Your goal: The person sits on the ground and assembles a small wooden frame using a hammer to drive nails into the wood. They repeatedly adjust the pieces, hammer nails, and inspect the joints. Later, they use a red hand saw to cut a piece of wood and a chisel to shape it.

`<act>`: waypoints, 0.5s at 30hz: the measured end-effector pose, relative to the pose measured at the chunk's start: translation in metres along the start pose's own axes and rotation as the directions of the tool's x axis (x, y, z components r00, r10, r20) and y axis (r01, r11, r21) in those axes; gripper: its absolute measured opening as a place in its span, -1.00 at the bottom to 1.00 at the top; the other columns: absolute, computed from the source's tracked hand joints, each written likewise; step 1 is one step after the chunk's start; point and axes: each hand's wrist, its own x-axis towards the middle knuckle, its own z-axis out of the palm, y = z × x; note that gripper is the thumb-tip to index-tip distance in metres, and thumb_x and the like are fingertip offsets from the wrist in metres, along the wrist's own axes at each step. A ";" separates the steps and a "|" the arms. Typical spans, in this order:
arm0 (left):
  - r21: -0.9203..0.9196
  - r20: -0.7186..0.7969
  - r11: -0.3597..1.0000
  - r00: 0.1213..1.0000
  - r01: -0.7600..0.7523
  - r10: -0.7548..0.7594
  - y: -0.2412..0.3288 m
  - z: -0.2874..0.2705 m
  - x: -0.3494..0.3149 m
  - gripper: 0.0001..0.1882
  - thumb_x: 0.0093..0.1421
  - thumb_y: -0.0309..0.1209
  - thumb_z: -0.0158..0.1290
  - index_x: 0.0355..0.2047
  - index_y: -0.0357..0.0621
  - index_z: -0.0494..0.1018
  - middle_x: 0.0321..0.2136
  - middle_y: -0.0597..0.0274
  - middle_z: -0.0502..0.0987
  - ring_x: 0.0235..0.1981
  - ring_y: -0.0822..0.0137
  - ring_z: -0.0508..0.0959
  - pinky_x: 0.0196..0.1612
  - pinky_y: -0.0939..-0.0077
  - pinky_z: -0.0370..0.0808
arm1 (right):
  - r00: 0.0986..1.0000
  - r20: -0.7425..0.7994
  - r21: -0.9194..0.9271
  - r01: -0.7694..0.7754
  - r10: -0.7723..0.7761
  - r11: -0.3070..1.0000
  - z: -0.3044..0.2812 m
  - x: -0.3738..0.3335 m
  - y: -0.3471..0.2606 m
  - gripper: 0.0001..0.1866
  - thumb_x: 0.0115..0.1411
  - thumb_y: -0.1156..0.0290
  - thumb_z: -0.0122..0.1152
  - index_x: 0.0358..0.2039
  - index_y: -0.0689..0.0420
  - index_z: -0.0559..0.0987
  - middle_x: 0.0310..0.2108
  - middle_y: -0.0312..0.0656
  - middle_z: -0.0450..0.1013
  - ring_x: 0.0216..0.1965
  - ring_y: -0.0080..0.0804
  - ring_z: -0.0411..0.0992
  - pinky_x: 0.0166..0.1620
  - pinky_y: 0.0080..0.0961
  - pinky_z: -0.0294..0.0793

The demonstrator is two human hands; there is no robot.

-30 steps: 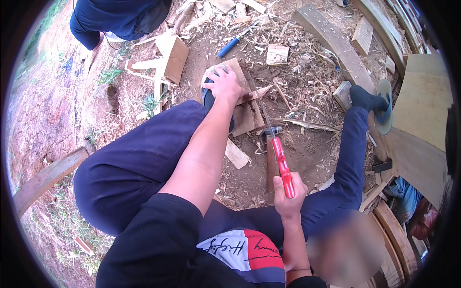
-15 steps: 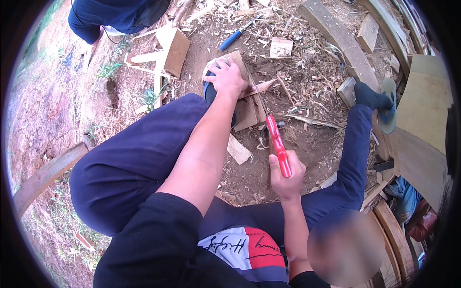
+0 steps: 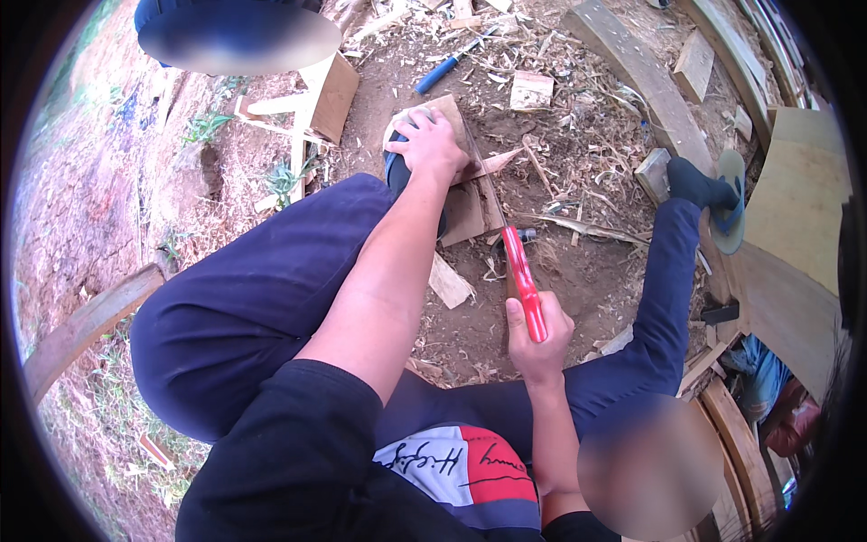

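Observation:
My right hand [image 3: 541, 348] is wrapped round the red handle of a handsaw [image 3: 519, 271]. Its thin blade, seen almost edge-on, runs away from me along the right side of a wooden board [image 3: 464, 215]. Over the far end of that board my left hand [image 3: 427, 144] lies with fingers spread, pressing down near my left foot. The foot in its dark footwear is partly hidden under that hand. A pointed sliver of wood [image 3: 499, 163] sticks out to the right by the blade. Where the teeth meet the wood cannot be made out.
A blue-handled tool [image 3: 437, 75] lies beyond my left hand, near a small wood block [image 3: 532, 91]. A larger wooden block [image 3: 334, 98] stands at the left. A long curved timber [image 3: 632, 68] lies at the far right. Shavings litter the soil. Another person [image 3: 226, 36] is at the upper left.
The right hand and the saw have drawn back slightly toward me. My left hand stays on the board. The other person at the upper left has shifted posture.

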 end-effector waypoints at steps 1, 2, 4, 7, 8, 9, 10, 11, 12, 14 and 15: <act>0.001 0.003 1.000 1.000 0.002 -0.002 0.001 -0.001 0.000 -0.01 -0.10 -0.15 0.26 0.31 -0.08 0.02 0.26 -0.06 0.03 0.28 -0.23 0.02 0.15 -0.40 0.09 | 1.000 0.001 0.001 -0.012 0.012 1.000 -0.003 -0.004 -0.001 -0.76 0.10 0.39 0.31 -0.51 0.18 0.41 -0.71 -0.15 0.32 -0.70 -0.26 0.35 -0.58 -0.40 0.30; 0.000 0.007 1.000 1.000 0.006 -0.006 0.001 -0.002 -0.001 -0.01 -0.09 -0.15 0.26 0.31 -0.08 0.03 0.26 -0.06 0.02 0.28 -0.22 0.02 0.15 -0.40 0.09 | 1.000 0.002 -0.013 -0.007 0.007 1.000 -0.008 -0.011 -0.003 -0.76 0.10 0.39 0.31 -0.52 0.18 0.41 -0.71 -0.15 0.32 -0.71 -0.26 0.35 -0.58 -0.41 0.30; -0.002 0.007 1.000 1.000 0.005 -0.005 0.000 -0.003 -0.002 -0.02 -0.09 -0.16 0.25 0.31 -0.08 0.03 0.27 -0.05 0.02 0.28 -0.22 0.01 0.16 -0.39 0.10 | 1.000 0.001 -0.038 0.006 -0.006 0.999 -0.017 -0.028 -0.003 -0.76 0.10 0.40 0.31 -0.52 0.18 0.40 -0.71 -0.16 0.32 -0.71 -0.27 0.34 -0.59 -0.41 0.29; 0.000 0.005 1.000 1.000 -0.003 0.003 0.000 -0.002 -0.002 -0.02 -0.08 -0.15 0.25 0.31 -0.09 0.03 0.27 -0.05 0.02 0.29 -0.22 0.01 0.15 -0.39 0.10 | 0.999 0.002 -0.045 -0.046 0.046 0.998 -0.025 -0.043 -0.006 -0.76 0.09 0.40 0.31 -0.52 0.18 0.40 -0.71 -0.16 0.32 -0.70 -0.26 0.35 -0.58 -0.41 0.30; 0.001 0.003 1.000 1.000 -0.006 0.006 0.000 -0.002 -0.002 -0.02 -0.08 -0.14 0.25 0.31 -0.09 0.03 0.27 -0.05 0.02 0.29 -0.22 0.01 0.15 -0.40 0.10 | 0.998 0.009 -0.042 -0.055 0.055 0.998 -0.025 -0.043 -0.006 -0.76 0.09 0.39 0.32 -0.52 0.18 0.41 -0.69 -0.15 0.33 -0.69 -0.26 0.37 -0.56 -0.41 0.31; 0.012 -0.018 1.000 1.000 -0.011 0.011 -0.001 0.002 0.002 0.02 -0.10 -0.09 0.27 0.31 -0.09 0.02 0.26 -0.09 0.02 0.28 -0.24 0.01 0.13 -0.43 0.09 | 0.999 -0.006 -0.047 -0.033 0.032 0.998 -0.024 -0.042 -0.008 -0.76 0.09 0.39 0.32 -0.52 0.18 0.41 -0.69 -0.14 0.34 -0.68 -0.25 0.37 -0.56 -0.41 0.32; 0.023 -0.039 1.000 0.999 -0.017 0.018 -0.003 0.011 0.008 0.05 -0.12 -0.04 0.29 0.31 -0.09 0.01 0.25 -0.12 0.02 0.28 -0.26 0.01 0.11 -0.47 0.09 | 1.000 -0.022 -0.053 -0.010 0.009 0.999 -0.022 -0.040 -0.013 -0.76 0.09 0.39 0.32 -0.52 0.18 0.41 -0.68 -0.14 0.34 -0.68 -0.25 0.38 -0.55 -0.41 0.33; 0.035 -0.058 0.999 0.998 -0.026 0.028 -0.003 0.013 0.009 0.09 -0.14 0.00 0.31 0.31 -0.09 -0.01 0.25 -0.15 0.02 0.27 -0.28 0.01 0.10 -0.51 0.09 | 0.999 -0.040 -0.060 0.009 -0.012 0.998 -0.021 -0.037 -0.016 -0.75 0.09 0.38 0.32 -0.52 0.18 0.41 -0.68 -0.14 0.35 -0.67 -0.25 0.39 -0.55 -0.41 0.33; 0.037 -0.048 0.999 0.999 -0.021 0.023 -0.004 0.014 0.011 0.09 -0.14 0.00 0.31 0.31 -0.09 -0.01 0.25 -0.15 0.02 0.27 -0.28 0.01 0.09 -0.51 0.09 | 0.999 -0.039 -0.056 -0.004 0.002 0.998 -0.022 -0.035 -0.018 -0.75 0.09 0.38 0.32 -0.52 0.18 0.41 -0.68 -0.13 0.35 -0.67 -0.24 0.39 -0.55 -0.41 0.34; 0.040 -0.030 0.999 1.000 -0.009 0.010 -0.003 0.011 0.011 0.09 -0.14 -0.01 0.31 0.31 -0.09 -0.02 0.25 -0.15 0.01 0.27 -0.27 0.02 0.09 -0.51 0.10 | 0.999 -0.035 -0.047 -0.026 0.024 0.999 -0.025 -0.032 -0.021 -0.75 0.09 0.38 0.33 -0.52 0.18 0.41 -0.68 -0.13 0.35 -0.67 -0.22 0.39 -0.54 -0.41 0.35; 0.032 -0.013 0.999 1.000 -0.010 0.010 0.000 0.007 0.008 0.05 -0.10 -0.03 0.28 0.32 -0.09 -0.01 0.27 -0.12 0.00 0.28 -0.26 0.00 0.10 -0.49 0.09 | 0.999 -0.022 -0.054 -0.036 0.035 0.998 -0.027 -0.031 -0.021 -0.75 0.09 0.38 0.32 -0.52 0.18 0.41 -0.68 -0.13 0.35 -0.67 -0.22 0.39 -0.55 -0.41 0.35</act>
